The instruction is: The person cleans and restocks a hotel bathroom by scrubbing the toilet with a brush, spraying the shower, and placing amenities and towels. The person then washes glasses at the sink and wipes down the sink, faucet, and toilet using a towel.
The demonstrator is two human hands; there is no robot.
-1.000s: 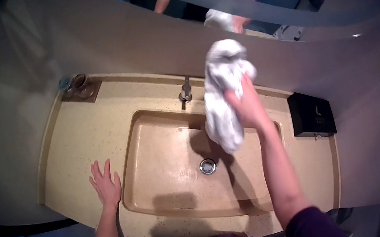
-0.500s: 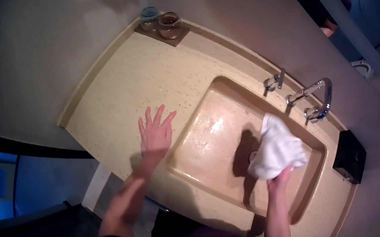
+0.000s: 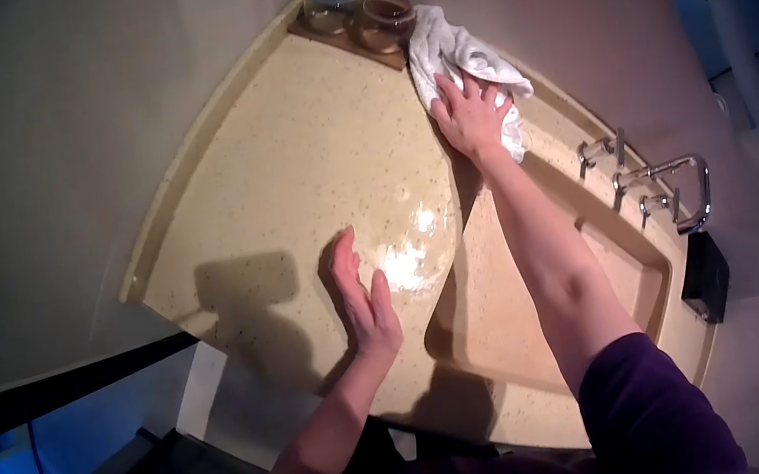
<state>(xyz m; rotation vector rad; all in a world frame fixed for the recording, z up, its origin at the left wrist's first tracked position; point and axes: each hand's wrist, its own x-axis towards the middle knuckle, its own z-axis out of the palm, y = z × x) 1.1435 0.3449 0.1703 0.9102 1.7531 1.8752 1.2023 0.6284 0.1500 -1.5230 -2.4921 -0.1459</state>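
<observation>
A crumpled white cloth (image 3: 444, 53) lies at the back of the speckled cream counter, against its raised edge and beside the jars. On top of it my right hand (image 3: 474, 119) presses down with fingers spread, and part of the cloth shows past the fingers on the right. My left hand (image 3: 366, 300) hovers near the middle of the counter (image 3: 285, 162), left of the sink. It is open and holds nothing, thumb apart from the fingers. My right forearm crosses over the sink (image 3: 504, 306) and hides part of it.
A teal glass jar (image 3: 331, 4) and a brown glass jar (image 3: 384, 21) stand on a small brown tray (image 3: 302, 27) in the back corner, close to the cloth. A chrome faucet (image 3: 696, 191) with two handles rises behind the sink. A black box (image 3: 705, 279) sits at the right.
My right hand has carried the cloth from over the sink to the counter's back edge near the jars and now presses on it. My left hand has turned on its side. The view has shifted.
</observation>
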